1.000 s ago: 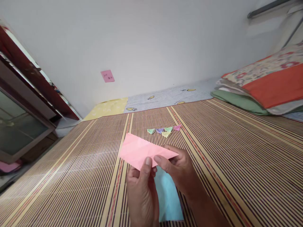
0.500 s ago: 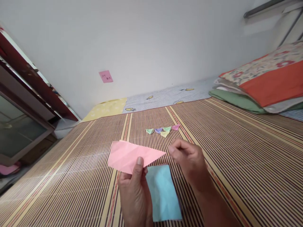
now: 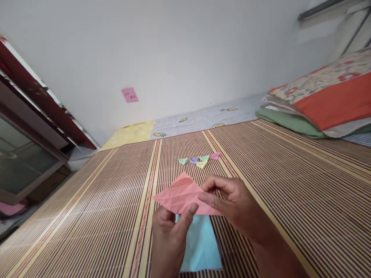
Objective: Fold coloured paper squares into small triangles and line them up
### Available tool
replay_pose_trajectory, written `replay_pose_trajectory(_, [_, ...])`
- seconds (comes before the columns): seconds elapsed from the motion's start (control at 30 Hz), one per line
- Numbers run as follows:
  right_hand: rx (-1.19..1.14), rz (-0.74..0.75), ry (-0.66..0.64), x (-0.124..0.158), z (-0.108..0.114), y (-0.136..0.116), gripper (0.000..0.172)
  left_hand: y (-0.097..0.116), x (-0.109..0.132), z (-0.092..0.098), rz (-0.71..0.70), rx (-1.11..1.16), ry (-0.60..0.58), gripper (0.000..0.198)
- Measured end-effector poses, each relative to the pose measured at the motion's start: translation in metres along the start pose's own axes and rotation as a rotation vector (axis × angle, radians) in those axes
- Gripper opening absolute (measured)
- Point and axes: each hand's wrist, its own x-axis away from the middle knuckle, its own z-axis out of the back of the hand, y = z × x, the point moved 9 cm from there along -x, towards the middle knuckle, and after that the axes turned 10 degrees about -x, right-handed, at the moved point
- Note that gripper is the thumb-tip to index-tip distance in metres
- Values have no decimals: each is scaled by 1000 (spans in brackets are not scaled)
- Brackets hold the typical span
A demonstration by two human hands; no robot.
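Observation:
A creased, partly folded sheet of pink paper [image 3: 181, 192] is held in the air between both hands. My left hand [image 3: 172, 235] pinches its lower edge, thumb on top. My right hand [image 3: 232, 202] grips the right side between thumb and fingers; the fingertips behind the paper are hidden. Below it on the striped mat lies a blue paper rectangle [image 3: 203, 245], partly covered by my left hand and the pink paper. Beyond the hands sit several small folded paper triangles in green, purple, yellow and pink, among them a yellow triangle [image 3: 201, 164].
The striped mat [image 3: 95, 216] spreads under everything. A checked cloth [image 3: 197, 117] and a yellow cloth [image 3: 130, 133] run along the wall. Folded bedding [image 3: 327, 104] is stacked at the right. A pink note [image 3: 130, 95] is stuck on the wall; a glass-panelled cabinet [image 3: 26, 154] stands at left.
My right hand, earlier closed beside the paper's pointed tip, now holds its right side. The pink paper has turned and shifted right, with a corner now pointing up.

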Motion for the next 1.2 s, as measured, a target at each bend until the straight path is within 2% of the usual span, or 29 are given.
replay_pose_trajectory(0.2, [-147, -75, 18, -2, 8, 14, 22, -7, -4, 3, 3, 12, -116, 15])
replay_pose_trajectory(0.3, [-203, -93, 37, -4, 8, 19, 23, -10, -3, 11, 14, 33, -58, 26])
replay_pose_trajectory(0.4, [-220, -94, 60, -4, 7, 21, 23, -12, -2, 11, 27, 38, -39, 29])
replay_pose_trajectory(0.6, [-122, 36, 116, -3, 15, 13, 21, -12, -9, 9, 11, 146, -29, 39])
replay_pose_trajectory(0.67, [-36, 129, 143, -2, 19, 4, 18, -21, -11, -3, 100, 264, -137, 50])
replay_pose_trajectory(0.77, [82, 314, 98, 1, 16, -17, 13, -36, 1, -40, 307, 511, -472, 61])
replay_pose_trajectory(0.83, [159, 406, 19, 4, 8, -30, 10, -40, 10, -58, 396, 661, -620, 57])
replay_pose_trajectory(0.87, [200, 438, -21, 5, 4, -35, 9, -41, 12, -63, 425, 733, -650, 52])
replay_pose_trajectory(1.0, [327, 452, -138, 9, -5, -41, 7, -45, 10, -65, 453, 819, -597, 30])
replay_pose_trajectory(1.1, [352, 403, -153, 8, -2, -37, 9, -42, 6, -57, 411, 702, -534, 26])
replay_pose_trajectory(1.2, [350, 364, -135, 6, 3, -31, 7, -41, 6, -48, 431, 595, -444, 20])
